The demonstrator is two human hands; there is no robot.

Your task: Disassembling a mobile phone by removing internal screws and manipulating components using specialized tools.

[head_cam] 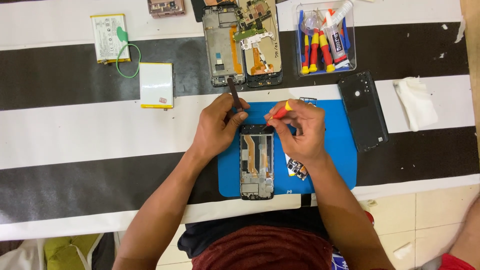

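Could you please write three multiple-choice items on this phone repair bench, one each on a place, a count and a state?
1. Where does the opened phone frame under the hands lie?
A. on the blue rectangular work mat
B. inside the clear plastic tool box
C. on the white crumpled tissue

2. How many flat white battery packs lie at the upper left?
A. none
B. two
C. five

3. What does the right hand hold?
A. nothing
B. a red and yellow screwdriver
C. the black phone back cover

Answers: 1 A, the frame rests on the mat. 2 B, one pack lies beside the other. 3 B, the fingers pinch the screwdriver, its tip at the frame's top, while the left hand holds dark tweezers.
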